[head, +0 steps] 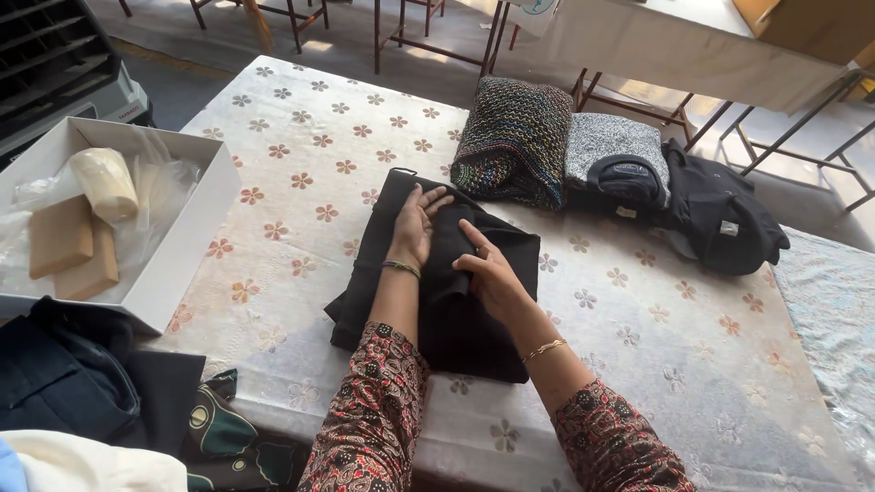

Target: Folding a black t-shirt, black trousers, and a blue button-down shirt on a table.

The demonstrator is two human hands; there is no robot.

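Two bare forearms are seen reaching in from the lower edge. Both are covered to just below the elbow by sleeves of a dark red fabric printed with a dense paisley and floral pattern in black, cream and maroon. A thin dark bangle with a golden glint is worn on the wrist of the left hand [416, 223]. A fine gold chain bracelet is worn on the wrist of the right hand [492, 273]. No rings can be made out on the fingers.

Both forearms reached forward in patterned sleeves, the left hand [416, 223] lying flat with fingers spread, the right hand [488, 271] pressed palm-down beside it, each wrist bangled.
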